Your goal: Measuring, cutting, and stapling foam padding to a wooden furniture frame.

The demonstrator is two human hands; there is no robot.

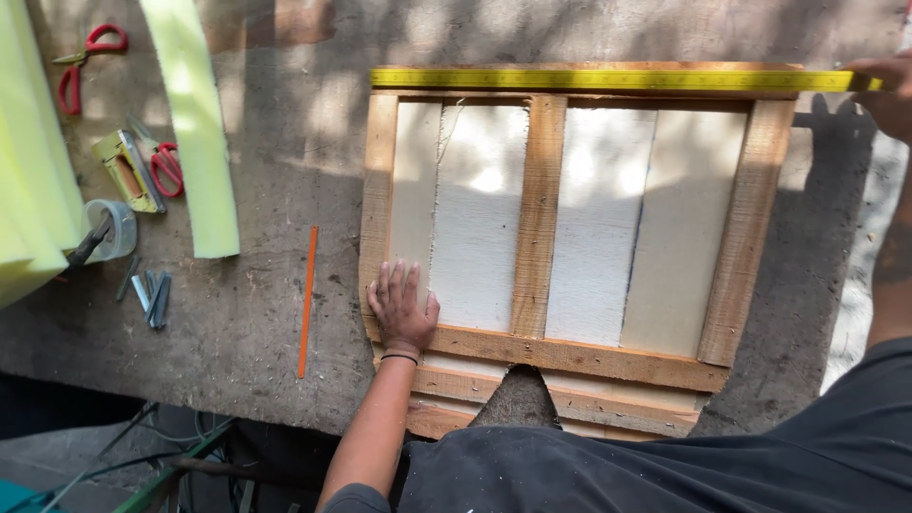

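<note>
Wooden frame [570, 228] on bench [266, 313] | step: measuring top rail — right hand [885, 90] pinches yellow tape measure [608, 79], left hand [401, 309] flat, fingers spread, bracing frame | next likely needs: tape kept taut along the rail, then reading.

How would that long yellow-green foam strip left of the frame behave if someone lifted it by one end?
The foam strip would probably sag and bend, being long, thin and soft-looking. Likely very light for its size. Lying flat on the rough table, it should drag rather than roll.

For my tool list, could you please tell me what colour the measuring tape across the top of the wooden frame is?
The measuring tape is yellow with dark markings, seen in the head view.
</note>
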